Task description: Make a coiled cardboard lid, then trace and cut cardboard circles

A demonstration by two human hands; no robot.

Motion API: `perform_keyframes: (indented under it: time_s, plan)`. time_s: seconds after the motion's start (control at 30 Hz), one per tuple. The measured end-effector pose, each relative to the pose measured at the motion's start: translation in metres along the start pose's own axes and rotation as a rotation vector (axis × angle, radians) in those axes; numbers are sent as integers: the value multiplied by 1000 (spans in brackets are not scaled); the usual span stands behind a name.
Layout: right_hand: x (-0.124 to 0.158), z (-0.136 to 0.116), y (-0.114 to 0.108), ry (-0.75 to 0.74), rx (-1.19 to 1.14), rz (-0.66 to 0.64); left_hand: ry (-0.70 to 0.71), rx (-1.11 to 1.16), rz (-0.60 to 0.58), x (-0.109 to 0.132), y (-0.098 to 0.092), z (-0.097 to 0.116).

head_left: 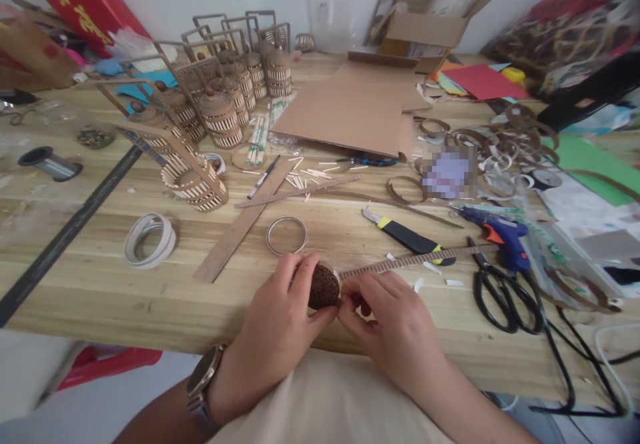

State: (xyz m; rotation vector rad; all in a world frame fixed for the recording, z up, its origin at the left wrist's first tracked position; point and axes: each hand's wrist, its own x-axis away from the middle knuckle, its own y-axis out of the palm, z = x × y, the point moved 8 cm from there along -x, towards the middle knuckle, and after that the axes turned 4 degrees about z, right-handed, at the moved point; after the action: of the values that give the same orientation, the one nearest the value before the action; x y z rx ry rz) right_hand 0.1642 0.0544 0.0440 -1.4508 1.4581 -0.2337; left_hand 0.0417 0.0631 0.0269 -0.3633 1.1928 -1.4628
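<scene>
At the table's front edge my left hand is closed around a brown coil of rolled corrugated cardboard, its ridged end facing up. My right hand pinches at the coil's right side, where a corrugated cardboard strip leads off to the right. The strip's near end is hidden by my fingers. Just beyond my left hand lies a ring of tape. A utility knife with its blade out rests past my right hand, and black-handled scissors lie to the right.
A blue glue gun lies above the scissors. Little stick-walled baskets with tall handles crowd the back left. Flat cardboard covers the back middle. Matchsticks, a white tape roll and a cardboard piece are spread about.
</scene>
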Motion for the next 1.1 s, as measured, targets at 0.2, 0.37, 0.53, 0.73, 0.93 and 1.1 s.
perform_keyframes:
  time_s: [0.2, 0.37, 0.53, 0.73, 0.93, 1.1]
  plan:
    - [1, 3, -2, 7, -5, -2, 4, 11, -14, -1, -1, 2]
    - [-2, 14, -8, 19, 40, 28, 27, 10, -38, -2, 0, 5]
    - [-5, 43, -14, 91, 136, 44, 25, 39, -52, -1, 1, 4]
    - [-1, 83, -5, 185, 179, 14, -46, 215, -144, 0, 5, -2]
    - [-10, 88, 0, 174, -77, 69, -184, 412, -191, 3, 8, -12]
    - [-12, 98, 12, 162, -97, -5, -239, 487, -202, 6, 12, -18]
